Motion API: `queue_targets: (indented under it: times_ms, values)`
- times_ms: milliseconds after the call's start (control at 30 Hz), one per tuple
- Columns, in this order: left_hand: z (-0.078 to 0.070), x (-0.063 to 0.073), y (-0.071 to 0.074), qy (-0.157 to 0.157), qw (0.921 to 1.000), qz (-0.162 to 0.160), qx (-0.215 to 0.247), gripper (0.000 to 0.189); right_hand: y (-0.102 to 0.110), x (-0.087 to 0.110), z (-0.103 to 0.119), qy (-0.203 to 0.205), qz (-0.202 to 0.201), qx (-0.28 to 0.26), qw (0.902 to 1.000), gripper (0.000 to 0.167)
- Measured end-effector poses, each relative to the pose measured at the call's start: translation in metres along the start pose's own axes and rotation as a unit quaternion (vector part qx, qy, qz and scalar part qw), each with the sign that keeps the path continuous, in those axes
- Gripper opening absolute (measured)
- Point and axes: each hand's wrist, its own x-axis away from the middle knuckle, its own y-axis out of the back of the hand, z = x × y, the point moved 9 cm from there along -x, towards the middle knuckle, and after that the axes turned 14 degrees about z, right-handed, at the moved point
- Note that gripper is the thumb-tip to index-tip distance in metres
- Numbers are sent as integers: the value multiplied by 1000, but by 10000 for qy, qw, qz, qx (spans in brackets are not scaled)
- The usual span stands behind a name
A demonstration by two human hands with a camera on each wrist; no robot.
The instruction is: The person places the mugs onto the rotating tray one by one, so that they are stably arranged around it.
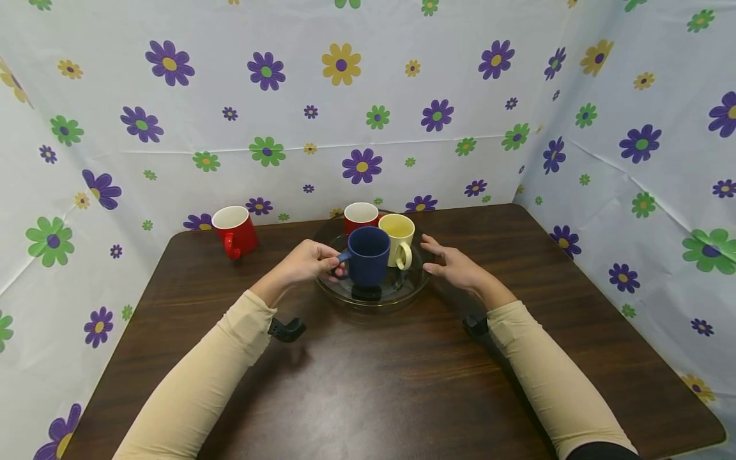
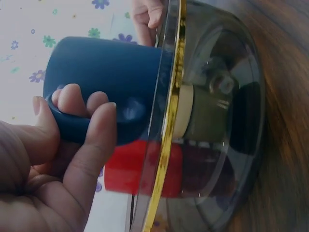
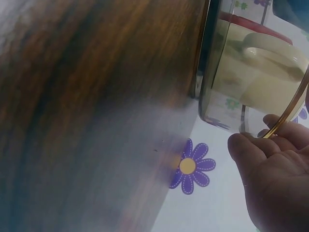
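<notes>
My left hand (image 1: 310, 263) grips the handle of a dark blue mug (image 1: 368, 257), its fingers curled through the loop in the left wrist view. The mug is upright over the front part of a clear glass bowl (image 1: 339, 295) with a gold rim; I cannot tell whether its base touches the glass. A pale yellow mug (image 1: 395, 231) and a red mug with a white inside (image 1: 361, 218) stand in the bowl behind it. At the bowl's right side is my right hand (image 1: 457, 267), fingers loosely extended, fingertips at the gold rim (image 3: 288, 112) in the right wrist view.
Another red mug (image 1: 236, 233) stands on the dark wooden table (image 1: 356, 383) at the back left, its handle toward the front. A flowered cloth (image 1: 310, 76) hangs behind the table and along its sides.
</notes>
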Motion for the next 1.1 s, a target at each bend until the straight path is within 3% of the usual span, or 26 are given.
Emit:
queue_targets:
  times_ms: [300,600,1100]
  values:
    - [9,-13,-10,365,9992,152,108,21,0,0,1,37,-17,64,10000,62]
    - [11,-21,-19,440,9985,308,-55,20,1,2,1,21,-31,95,9999,64]
    - [23,-32,-25,667,9966,422,227,18,1,0,-1,-24,-37,80,10000,63]
